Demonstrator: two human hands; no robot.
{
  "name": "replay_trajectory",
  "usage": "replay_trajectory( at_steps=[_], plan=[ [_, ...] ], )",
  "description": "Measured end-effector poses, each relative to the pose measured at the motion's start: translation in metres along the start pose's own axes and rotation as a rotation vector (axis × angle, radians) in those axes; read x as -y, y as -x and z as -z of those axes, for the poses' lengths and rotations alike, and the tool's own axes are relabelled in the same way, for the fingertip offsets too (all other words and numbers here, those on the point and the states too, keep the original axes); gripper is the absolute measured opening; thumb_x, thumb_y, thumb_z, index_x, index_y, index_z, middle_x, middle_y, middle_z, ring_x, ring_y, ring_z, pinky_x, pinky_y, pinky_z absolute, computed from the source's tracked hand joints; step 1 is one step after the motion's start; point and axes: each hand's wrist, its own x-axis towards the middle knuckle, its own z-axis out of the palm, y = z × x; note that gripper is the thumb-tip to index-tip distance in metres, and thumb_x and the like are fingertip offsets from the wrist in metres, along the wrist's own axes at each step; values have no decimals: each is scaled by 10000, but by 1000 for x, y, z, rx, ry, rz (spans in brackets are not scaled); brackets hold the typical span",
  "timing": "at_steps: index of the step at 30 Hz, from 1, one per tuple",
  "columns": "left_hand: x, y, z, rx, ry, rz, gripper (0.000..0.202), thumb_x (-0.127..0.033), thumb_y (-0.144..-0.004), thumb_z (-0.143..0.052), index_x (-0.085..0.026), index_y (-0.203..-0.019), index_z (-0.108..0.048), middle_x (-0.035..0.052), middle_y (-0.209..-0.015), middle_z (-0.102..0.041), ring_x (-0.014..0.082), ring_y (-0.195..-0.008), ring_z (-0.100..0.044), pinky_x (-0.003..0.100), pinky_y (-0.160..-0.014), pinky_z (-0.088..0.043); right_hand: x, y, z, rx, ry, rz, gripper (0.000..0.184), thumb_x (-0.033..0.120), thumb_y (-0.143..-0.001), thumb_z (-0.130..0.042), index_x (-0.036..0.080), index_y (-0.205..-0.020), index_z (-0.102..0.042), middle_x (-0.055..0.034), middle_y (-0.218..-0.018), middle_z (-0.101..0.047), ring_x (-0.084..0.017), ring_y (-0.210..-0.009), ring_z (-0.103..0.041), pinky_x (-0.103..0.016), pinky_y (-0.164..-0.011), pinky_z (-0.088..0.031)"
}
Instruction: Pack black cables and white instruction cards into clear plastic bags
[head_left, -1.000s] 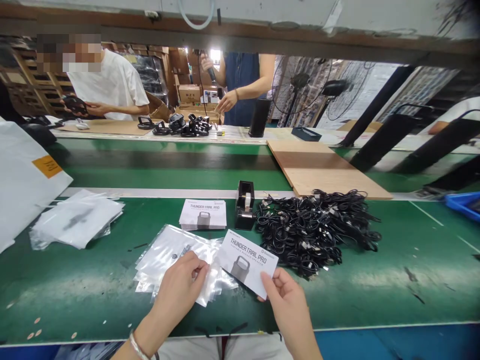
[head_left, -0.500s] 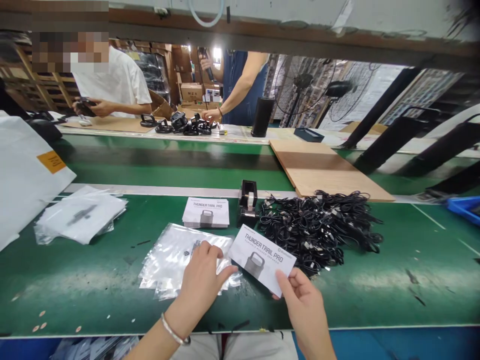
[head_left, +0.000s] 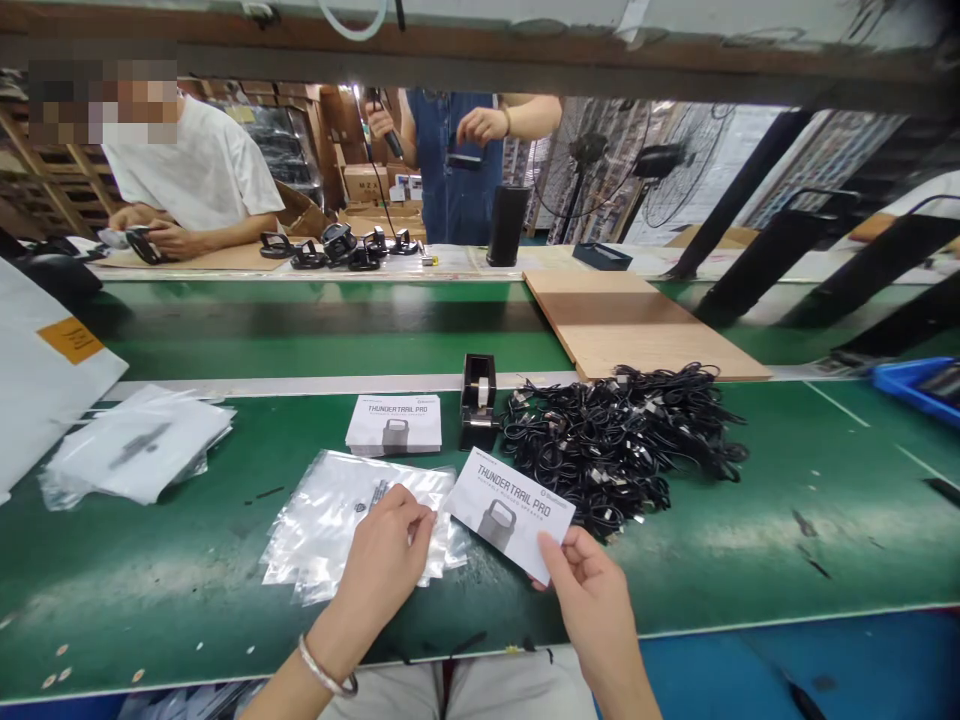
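My right hand (head_left: 592,590) pinches a white printed leaflet (head_left: 510,510) by its lower right corner, thumb on top. The leaflet is tilted, with "THUNDER TRAIL PRO" and a speaker picture facing up. My left hand (head_left: 390,545) is closed over a fanned pile of clear plastic bags (head_left: 311,520), thumb and fingers pinched together on a bag near the pile's right side. Behind the bags is a stack of the same leaflets (head_left: 394,425). A black tape dispenser (head_left: 478,400) stands right of that stack, beside a heap of black cables (head_left: 622,440).
Filled clear bags (head_left: 142,445) lie at the left by a large white sack (head_left: 52,370). A wooden board (head_left: 645,320) lies behind the cables. A blue bin (head_left: 919,380) is at the right edge. Across the bench, two people handle black parts near a black cylinder (head_left: 508,227).
My left thumb and fingers have come together over the bags. The leaflet stays in my right hand. The view has shifted slightly right. A co-worker across the bench has lifted a dark part.
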Motion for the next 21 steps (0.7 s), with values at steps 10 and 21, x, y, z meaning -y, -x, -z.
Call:
replay_trajectory(
  at_steps=[10, 21],
  plan=[
    [2, 9, -9, -110, 36, -2, 241, -301, -849, -404, -220, -747, -607, 10, -768, -561, 164, -689, -575, 284, -630, -448, 5, 12, -6, 42, 1, -86, 348, 491, -634, -648, 166, -610, -525, -3, -523, -606, -117, -443, -516, -206, -407, -425],
    [8, 16, -12, -54, 133, -17, 118, -301, -835, -460, -217, -835, -544, 19, -841, -551, 169, -709, -564, 311, -656, -473, 8, 3, 3, 419, 294, -246, 269, 405, -735, -533, 137, -718, -547, 37, -438, -548, -64, -323, -464, -139, -319, -327]
  ],
)
